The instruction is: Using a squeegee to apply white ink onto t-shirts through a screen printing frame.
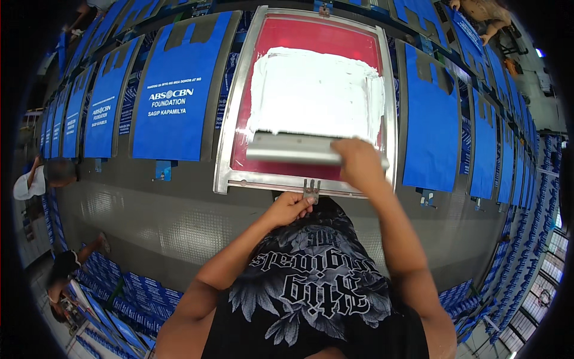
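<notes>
A metal-framed printing screen with red mesh lies in front of me, a thick white patch of ink spread over its middle. My right hand is closed on a long silver squeegee, which lies across the screen just below the white patch. My left hand grips a small pronged metal fitting at the middle of the screen's near edge.
Blue printed bag panels on grey boards flank the screen in long rows. Other people appear at the upper right, left and lower left. More blue panels line racks behind me.
</notes>
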{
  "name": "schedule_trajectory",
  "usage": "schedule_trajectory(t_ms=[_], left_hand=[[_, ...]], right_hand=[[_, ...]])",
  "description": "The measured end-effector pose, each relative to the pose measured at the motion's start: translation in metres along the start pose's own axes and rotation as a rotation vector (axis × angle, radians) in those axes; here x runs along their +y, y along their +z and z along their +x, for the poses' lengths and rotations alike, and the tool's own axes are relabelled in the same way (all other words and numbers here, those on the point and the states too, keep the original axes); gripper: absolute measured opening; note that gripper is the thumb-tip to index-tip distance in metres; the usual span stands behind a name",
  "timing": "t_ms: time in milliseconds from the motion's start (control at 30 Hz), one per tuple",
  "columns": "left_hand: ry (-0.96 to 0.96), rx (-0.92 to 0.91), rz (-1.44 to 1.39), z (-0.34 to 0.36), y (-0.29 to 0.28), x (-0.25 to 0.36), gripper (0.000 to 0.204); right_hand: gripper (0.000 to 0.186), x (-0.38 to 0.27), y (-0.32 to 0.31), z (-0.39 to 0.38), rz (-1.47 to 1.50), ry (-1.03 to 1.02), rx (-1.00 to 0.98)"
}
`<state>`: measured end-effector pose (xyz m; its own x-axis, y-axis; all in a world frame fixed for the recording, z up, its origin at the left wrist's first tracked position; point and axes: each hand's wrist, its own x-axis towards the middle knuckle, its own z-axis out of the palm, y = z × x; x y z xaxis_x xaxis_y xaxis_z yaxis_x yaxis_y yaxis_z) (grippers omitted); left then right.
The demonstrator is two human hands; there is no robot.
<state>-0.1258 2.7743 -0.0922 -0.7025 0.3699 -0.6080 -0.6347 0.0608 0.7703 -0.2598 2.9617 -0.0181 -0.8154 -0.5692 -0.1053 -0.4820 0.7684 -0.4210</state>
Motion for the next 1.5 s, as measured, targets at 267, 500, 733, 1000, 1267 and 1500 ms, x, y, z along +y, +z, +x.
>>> schedule_trajectory(t_ms=[267,500,733,1000,1267,1500], left_hand=[[-0.179,0.277,0.323,0.013,0.004,-0.020,0.044],[-0.146,0.418,0.974,-0.011,-0.002,0.037,0.048],[0.148,1.285,0.878,-0.004,-0.156,0.052,0.039],[0.285,0.913,0.260,0.007,-0.145,0.055,0.038],[0.366,0.753,0.210,0.130,-0.127,-0.014,0.051],[0.314,0.745,0.204,0.155,-0.100,-0.025,0.045]], right_hand=[[0.035,0.039,-0.002,-0.005,-0.081,-0.023,0.161],[0.036,0.153,0.022,-0.002,0.541,0.060,0.029],[0.029,0.146,0.034,0.027,1.109,0.205,0.144],[0.028,0.160,0.022,0.023,1.118,0.369,0.233],[0.032,0.205,0.024,-0.019,0.944,0.549,0.353],[0.030,0.249,0.045,-0.028,0.985,0.506,0.344]])
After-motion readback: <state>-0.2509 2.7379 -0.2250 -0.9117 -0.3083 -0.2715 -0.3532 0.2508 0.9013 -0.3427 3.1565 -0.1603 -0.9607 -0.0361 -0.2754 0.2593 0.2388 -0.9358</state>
